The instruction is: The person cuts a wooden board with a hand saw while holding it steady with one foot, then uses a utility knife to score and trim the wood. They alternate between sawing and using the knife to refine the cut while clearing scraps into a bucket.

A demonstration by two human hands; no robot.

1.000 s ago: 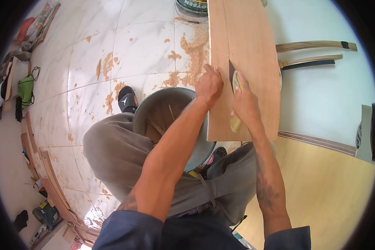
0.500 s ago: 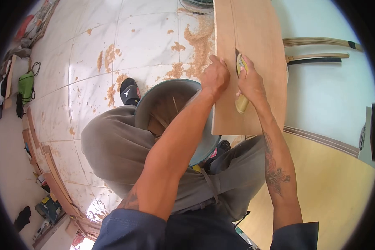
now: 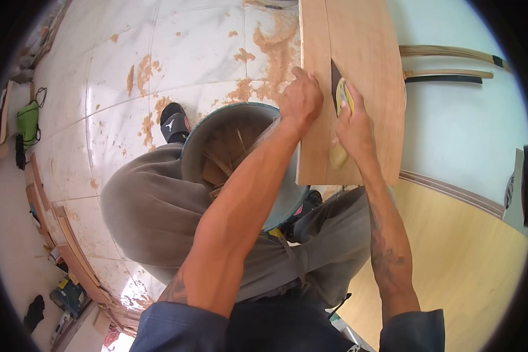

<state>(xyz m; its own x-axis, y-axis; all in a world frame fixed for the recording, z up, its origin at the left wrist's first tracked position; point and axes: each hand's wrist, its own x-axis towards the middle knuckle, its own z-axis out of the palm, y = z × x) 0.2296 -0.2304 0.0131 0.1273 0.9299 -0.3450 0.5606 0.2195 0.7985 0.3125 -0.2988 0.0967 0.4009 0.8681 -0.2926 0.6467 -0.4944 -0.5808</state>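
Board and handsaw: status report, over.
Left hand on edge of board. Right hand grips handsaw, blade at dark line. Bucket close beside board.

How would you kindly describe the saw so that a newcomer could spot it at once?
Find the long wooden board right of centre. Over it, the right hand grips the saw. Its yellowish handle and dark blade set it apart from the plain, light-brown board.

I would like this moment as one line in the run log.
right hand: grips yellow-handled saw, blade at wooden board | left hand: at board's left edge | bucket: wood scraps inside
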